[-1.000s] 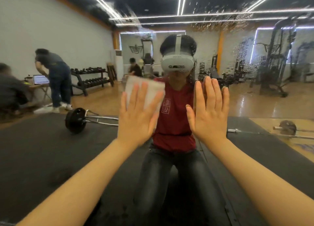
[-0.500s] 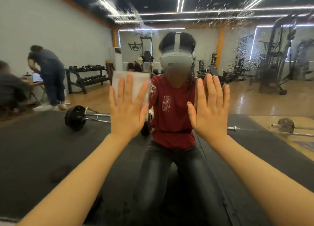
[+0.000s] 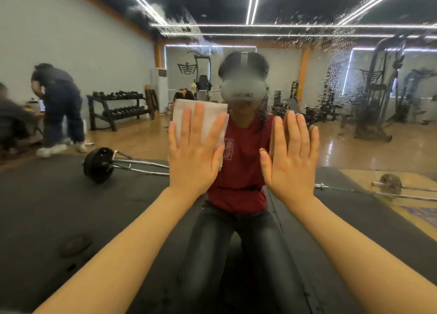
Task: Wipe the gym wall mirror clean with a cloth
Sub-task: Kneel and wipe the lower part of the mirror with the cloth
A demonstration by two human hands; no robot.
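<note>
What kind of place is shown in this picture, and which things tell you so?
Most likely a gym, seen in a wall mirror: a dumbbell rack, a barbell on black floor mats, and weight machines.

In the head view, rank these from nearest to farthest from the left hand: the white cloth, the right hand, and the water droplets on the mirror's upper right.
1. white cloth: pressed flat on the mirror under the left hand.
2. right hand: alongside, flat on the glass, apart from the cloth.
3. water droplets: high on the right, beyond the right hand.
</note>
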